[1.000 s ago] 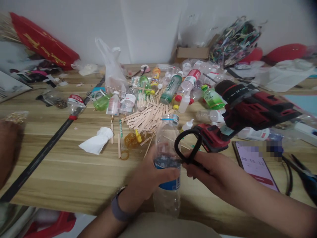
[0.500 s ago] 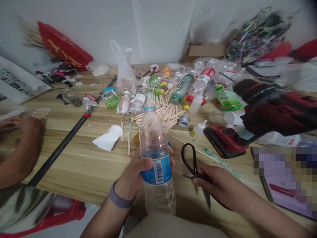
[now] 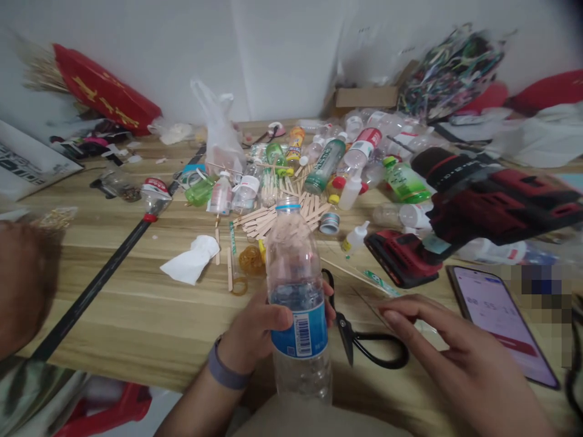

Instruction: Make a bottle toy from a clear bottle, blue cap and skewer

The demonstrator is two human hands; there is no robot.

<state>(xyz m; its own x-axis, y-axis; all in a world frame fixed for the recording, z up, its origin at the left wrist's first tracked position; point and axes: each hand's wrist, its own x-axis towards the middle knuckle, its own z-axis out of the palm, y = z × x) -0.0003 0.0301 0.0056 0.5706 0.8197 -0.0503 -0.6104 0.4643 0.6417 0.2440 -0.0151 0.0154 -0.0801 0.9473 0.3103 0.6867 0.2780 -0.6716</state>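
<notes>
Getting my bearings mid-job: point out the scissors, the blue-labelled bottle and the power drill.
Scissors [image 3: 345, 325], head view: on the pivot.
Blue-labelled bottle [image 3: 304, 331], head view: on the label.
Power drill [image 3: 483, 199], head view: on the body.

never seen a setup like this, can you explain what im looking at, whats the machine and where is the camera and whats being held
There is no machine here, just a person's two bare hands. The picture comes from a camera worn on that person's head, looking forward and down.

The left hand grips a clear plastic bottle with a blue label. The right hand seems to pinch a thin strip, too blurred to identify. Between them, black-handled scissors lie on the wooden table.

Farther back are a heap of flat wooden sticks and many other bottles. Toward the right are a red-and-black power drill and a phone. The blurred arm at the left edge belongs to someone else.
</notes>
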